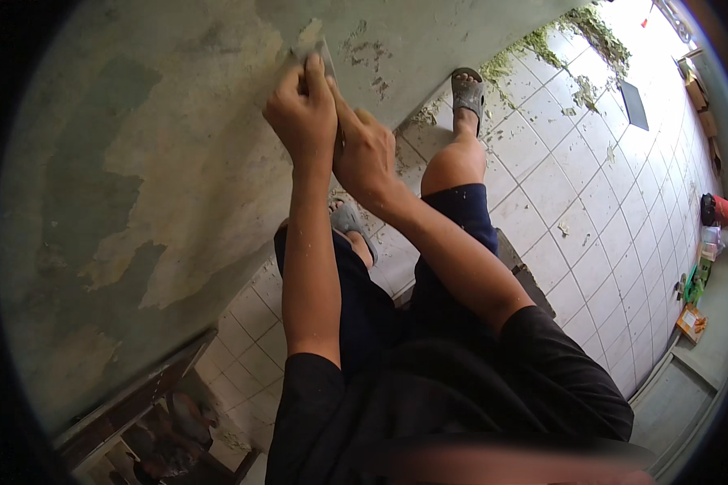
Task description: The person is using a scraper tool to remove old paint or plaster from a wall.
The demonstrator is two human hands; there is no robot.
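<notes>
Both of my hands are raised against a green-grey wall point(210, 89) with patchy, peeling paint. My left hand point(302, 117) is closed around a scraper point(328, 61), its thumb and fingers close to the thin flat blade. The blade's edge meets the wall beside a pale bare patch point(310, 32). Just right of it and lower, my right hand point(366, 158) is closed too, wrapped round the scraper's lower part, with a finger stretched along it. The handle is hidden by my hands.
Paint flakes point(594, 40) lie heaped and scattered on the white tiled floor point(574, 210), near a dark flat rectangular piece point(634, 105). My sandalled feet point(467, 93) stand by the wall. Dark wooden furniture point(137, 404) sits lower left. Small items and an orange box point(692, 322) line the right side.
</notes>
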